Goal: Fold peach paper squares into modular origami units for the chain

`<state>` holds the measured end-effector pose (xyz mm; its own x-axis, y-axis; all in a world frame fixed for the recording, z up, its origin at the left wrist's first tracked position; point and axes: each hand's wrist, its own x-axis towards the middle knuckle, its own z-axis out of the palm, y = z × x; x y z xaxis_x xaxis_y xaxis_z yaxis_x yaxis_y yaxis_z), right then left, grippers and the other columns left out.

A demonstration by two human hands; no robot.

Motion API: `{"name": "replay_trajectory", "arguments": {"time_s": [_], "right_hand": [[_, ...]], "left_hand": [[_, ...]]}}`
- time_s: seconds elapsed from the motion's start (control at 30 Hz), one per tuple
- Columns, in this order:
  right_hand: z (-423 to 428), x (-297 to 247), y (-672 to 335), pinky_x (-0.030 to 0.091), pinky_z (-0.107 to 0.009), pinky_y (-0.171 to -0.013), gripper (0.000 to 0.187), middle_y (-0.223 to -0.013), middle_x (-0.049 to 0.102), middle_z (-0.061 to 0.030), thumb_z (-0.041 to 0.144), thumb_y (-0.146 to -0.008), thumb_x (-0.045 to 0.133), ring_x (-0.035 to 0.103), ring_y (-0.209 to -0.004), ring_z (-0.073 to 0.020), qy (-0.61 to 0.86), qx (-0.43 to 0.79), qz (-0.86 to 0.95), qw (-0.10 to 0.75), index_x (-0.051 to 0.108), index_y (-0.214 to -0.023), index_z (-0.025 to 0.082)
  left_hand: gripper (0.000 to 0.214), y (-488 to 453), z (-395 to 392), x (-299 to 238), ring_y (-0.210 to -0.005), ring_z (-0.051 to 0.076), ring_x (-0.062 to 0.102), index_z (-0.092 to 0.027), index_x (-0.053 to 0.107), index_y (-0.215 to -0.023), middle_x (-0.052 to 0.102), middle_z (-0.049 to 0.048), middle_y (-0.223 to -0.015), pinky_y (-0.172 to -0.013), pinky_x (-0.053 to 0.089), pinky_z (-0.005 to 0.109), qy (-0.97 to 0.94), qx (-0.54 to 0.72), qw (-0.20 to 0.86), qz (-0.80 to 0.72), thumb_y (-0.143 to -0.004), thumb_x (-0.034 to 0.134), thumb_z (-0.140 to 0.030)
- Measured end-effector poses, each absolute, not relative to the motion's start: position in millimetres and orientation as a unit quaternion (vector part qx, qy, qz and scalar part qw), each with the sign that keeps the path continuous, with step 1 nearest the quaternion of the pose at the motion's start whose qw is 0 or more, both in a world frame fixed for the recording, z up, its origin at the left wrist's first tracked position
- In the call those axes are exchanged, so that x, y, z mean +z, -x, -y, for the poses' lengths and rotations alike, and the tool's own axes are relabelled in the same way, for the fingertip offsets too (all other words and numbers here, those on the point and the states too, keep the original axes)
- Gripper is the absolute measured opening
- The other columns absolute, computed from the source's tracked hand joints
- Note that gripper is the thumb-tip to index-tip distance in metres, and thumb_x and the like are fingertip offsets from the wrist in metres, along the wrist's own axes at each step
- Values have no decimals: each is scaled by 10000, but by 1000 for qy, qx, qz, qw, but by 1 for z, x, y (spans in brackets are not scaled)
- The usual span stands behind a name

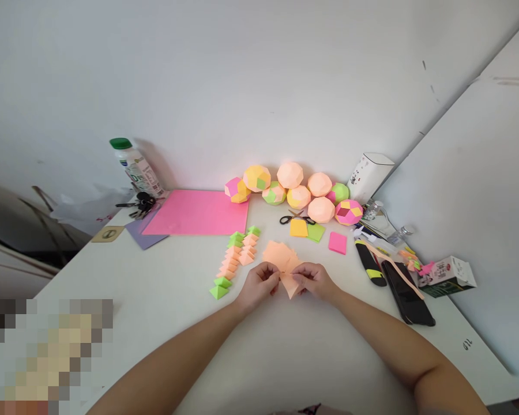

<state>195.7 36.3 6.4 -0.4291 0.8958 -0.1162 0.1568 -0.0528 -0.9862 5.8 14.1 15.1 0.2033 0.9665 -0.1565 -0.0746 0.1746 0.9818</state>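
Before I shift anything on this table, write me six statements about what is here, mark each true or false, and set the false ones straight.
1. The left hand and right hand both hold a peach paper piece. True.
2. The green-capped bottle stands at the table's right end. False: the bottle stands toward the left, against the wall.
3. The black-handled scissors lie just beyond the yellow-orange paper square. True.
4. The black smartphone lies left of the left hand. False: the smartphone lies to the right of the right hand.
5. Folded green and peach pieces lie left of the held piece. True.
6. All the faceted paper balls are plain peach. False: several show pink, yellow or green facets.
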Motion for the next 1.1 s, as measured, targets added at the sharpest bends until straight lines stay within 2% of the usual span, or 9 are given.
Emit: {"name": "replay_trajectory", "arguments": {"time_s": [0.1,0.27,0.37,0.63,0.9,1.0,1.1], "right_hand": [[-35,8,-195,490,-255,-496,186,-634,587,4,349,-767,608,591,-512,-128,429,578,620,312,615,-781,164],[-32,11,-190,436,-237,-554,67,-662,599,-5,224,-745,576,540,-591,-119,417,445,723,324,608,-727,168],[-30,12,-188,402,-226,-525,56,-604,560,15,176,-723,550,497,-549,-104,418,421,738,323,582,-677,172],[-30,10,-193,438,-227,-448,50,-556,505,46,205,-718,550,584,-469,-125,453,549,606,355,519,-690,178],[-35,10,-195,389,-210,-411,88,-460,512,59,219,-746,519,531,-406,-107,444,585,551,396,468,-681,186],[-36,9,-195,395,-211,-430,113,-466,531,59,277,-794,507,543,-426,-110,430,603,533,410,461,-736,192],[-36,10,-195,417,-219,-451,164,-511,567,49,328,-793,564,545,-440,-107,416,610,552,387,479,-799,188]], "left_hand": [[129,-7,-14,13,-455,79,451,-169,532,-749,509,-44,-548,-455,362,204,-500,415,615,-446,-725,571,-290],[127,-12,-14,3,-539,89,453,-151,581,-687,550,-2,-630,-483,345,202,-562,397,569,-449,-726,572,-271],[98,-13,-14,2,-557,89,452,-149,571,-676,551,-2,-641,-510,351,207,-569,399,563,-447,-719,563,-237],[173,-7,-16,8,-402,64,385,-177,458,-657,446,-74,-456,-431,293,191,-480,414,631,-446,-704,583,-286],[193,-4,-20,5,-395,62,395,-173,449,-634,475,-57,-457,-430,307,192,-450,456,633,-435,-722,580,-284],[206,-4,-21,5,-387,62,396,-170,458,-633,479,-53,-459,-420,304,193,-437,463,637,-434,-717,594,-302],[224,-4,-21,5,-400,66,413,-163,476,-638,497,-43,-483,-419,319,195,-446,458,637,-431,-722,606,-326]]}}
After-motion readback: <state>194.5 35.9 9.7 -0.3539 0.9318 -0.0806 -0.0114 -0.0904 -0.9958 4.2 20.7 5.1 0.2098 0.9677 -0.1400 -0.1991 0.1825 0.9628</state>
